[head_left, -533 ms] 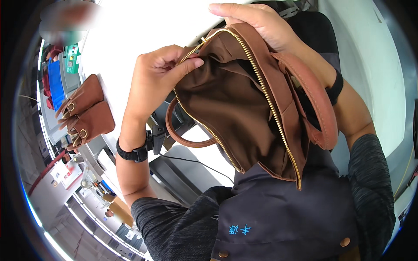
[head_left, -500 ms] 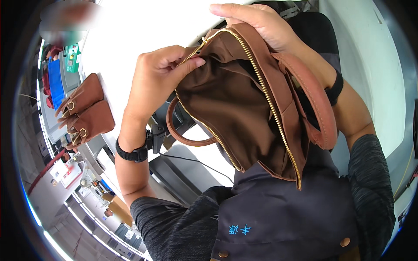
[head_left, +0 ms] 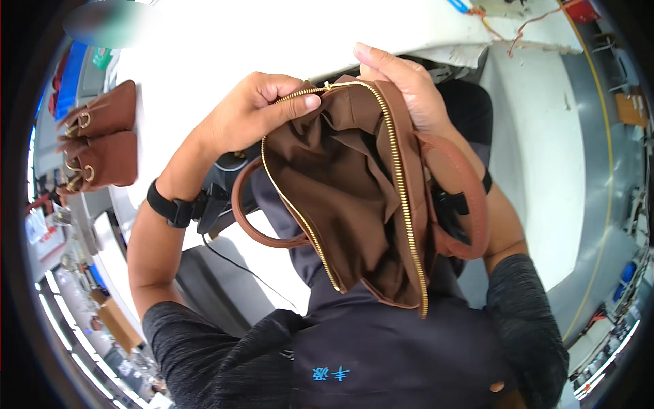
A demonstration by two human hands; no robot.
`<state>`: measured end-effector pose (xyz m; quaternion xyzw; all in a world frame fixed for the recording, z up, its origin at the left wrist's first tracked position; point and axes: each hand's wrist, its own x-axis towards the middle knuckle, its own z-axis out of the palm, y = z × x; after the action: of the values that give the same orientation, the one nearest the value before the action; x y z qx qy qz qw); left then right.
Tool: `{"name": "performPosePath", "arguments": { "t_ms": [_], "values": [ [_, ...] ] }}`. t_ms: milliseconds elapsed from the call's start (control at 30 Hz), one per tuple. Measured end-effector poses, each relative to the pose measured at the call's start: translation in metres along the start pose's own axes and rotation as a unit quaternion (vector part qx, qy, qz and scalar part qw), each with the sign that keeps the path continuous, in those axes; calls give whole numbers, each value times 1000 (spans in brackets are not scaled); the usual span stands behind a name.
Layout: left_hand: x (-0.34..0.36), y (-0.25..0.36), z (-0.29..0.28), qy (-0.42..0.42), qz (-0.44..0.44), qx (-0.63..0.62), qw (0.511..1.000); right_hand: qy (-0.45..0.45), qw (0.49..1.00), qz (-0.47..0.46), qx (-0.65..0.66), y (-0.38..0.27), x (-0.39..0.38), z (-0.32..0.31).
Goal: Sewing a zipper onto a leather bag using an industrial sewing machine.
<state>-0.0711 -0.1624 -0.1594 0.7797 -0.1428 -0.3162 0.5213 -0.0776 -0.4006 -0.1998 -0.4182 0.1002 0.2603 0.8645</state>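
Open brown leather handbag (head_left: 347, 198), held between two bare hands above the lap. The bag is positioned before the dark apron (head_left: 381, 354), at the near side of the white worktop (head_left: 204, 41); whether any weight is borne by the lap cannot be told. Compared with half a second ago, the whole view is shifted: more floor is seen at the right, and the pair of finished-looking brown bags (head_left: 109, 109) on the worktop appears nearer the left rim. Within the grip, a smaller change is noted. The thumb of the left hand (head_left: 259, 109) is now placed closer to the zipper slider (head_left: 327, 86), and the edge of the bag is pinched there between thumb and fingers. The right hand (head_left: 412, 88) is laid along the outside of the opposite edge, with its thumb raised clear of the leather; its other fingers are mostly hidden, so the firmness of its hold cannot be told. The brass zipper (head_left: 403, 191) remains unfastened, its two rows well apart, and the brown lining (head_left: 320, 184) is exposed. As a judgement, the slider end is thereby better controlled while the mouth is kept spread. One handle (head_left: 481, 211) is hung outward beside the right forearm.
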Motion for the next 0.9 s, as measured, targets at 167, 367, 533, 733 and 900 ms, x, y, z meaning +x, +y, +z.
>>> {"name": "performPosePath", "arguments": {
  "t_ms": [167, 367, 533, 733, 900],
  "values": [
    [9, -18, -8, -52, -38, -94, 994, -1, 1000, -19, -12, -3, 1, 0],
    [-4, -14, -15, -33, -5, -129, 991, -9, 1000, -10, 5, -4, -2, -2],
    [-22, -8, -20, -13, 16, -112, 994, -1, 999, -43, -30, -5, -2, 2],
    [-26, -16, -18, -8, 28, -138, 990, -13, 998, -38, -48, -3, -1, 4],
    [-25, -22, -15, -10, 28, -164, 986, 3, 997, -44, -67, -4, -1, 3]
  ]
}}
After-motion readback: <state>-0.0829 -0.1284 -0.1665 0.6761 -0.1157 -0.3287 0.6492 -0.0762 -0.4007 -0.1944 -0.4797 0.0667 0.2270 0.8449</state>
